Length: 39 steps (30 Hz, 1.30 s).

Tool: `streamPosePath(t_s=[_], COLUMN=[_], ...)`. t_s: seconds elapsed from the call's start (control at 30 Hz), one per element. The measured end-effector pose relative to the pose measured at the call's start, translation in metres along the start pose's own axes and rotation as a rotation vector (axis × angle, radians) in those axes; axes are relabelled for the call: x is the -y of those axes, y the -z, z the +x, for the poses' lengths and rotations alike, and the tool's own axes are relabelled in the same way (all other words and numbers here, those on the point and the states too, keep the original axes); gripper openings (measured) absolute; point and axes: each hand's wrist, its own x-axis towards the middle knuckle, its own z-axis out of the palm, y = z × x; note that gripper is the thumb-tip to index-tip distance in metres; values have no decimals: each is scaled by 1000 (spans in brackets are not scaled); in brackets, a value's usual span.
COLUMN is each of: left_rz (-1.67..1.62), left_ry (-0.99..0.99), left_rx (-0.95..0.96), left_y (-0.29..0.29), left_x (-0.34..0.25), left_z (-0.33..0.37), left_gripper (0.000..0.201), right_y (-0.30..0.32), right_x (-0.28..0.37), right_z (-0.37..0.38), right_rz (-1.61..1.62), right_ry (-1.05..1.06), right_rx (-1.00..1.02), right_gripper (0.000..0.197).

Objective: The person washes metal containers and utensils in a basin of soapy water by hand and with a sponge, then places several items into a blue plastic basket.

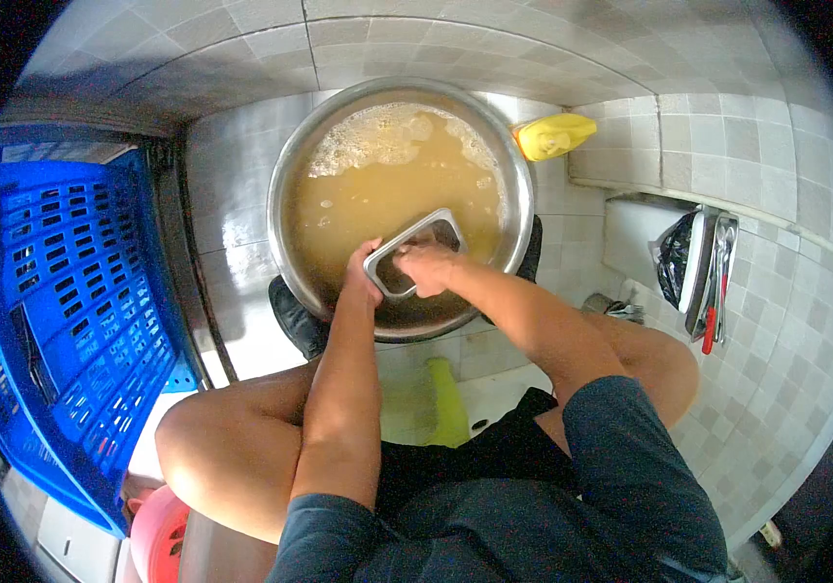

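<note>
- Both hands grip a rectangular metal tray (414,255): left hand (363,277) clasps its near-left edge, right hand (426,268) its near-right side.
- Tray sits half-dipped in murky, foamy water inside a large steel basin (285,165).
- Blue plastic crate (67,311) stands left; yellow bottle (552,136) lies beyond the basin.

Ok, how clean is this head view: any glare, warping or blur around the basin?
Head view: strong fisheye, tile lines bend toward the black corners; the steel basin rim shows mild sheen, no blinding glare; murky brown water hides what lies below; left hand and right hand on the rectangular metal tray look sharp; light is even, shadows soft.
</note>
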Motion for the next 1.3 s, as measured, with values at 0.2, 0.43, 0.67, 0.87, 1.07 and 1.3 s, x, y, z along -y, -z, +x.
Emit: streamPosePath(t_s=[0.2,0.43,0.67,0.87,1.07,1.3], left_rz=[-1,36,189,-89,-234,-320], left_ry=[-65,-16,33,9,-212,-443], left_rx=[-13,14,-70,105,238,328], left_y=[18,13,-43,-35,-6,-17], left_x=[-6,-24,-22,12,38,43], left_z=[-3,-12,-46,-44,-17,-2], left_gripper=[33,25,54,67,50,46], right_y=[-33,-25,-1,-2,3,7], right_x=[60,14,1,44,92,80], right_z=[-24,-59,-50,-32,-15,-12], right_rz=[-119,-516,-455,64,513,864], right_ry=[57,129,57,-193,-373,-415], right_rx=[-656,-879,-638,-669,-863,-828], right_gripper=[14,30,18,13,24,50])
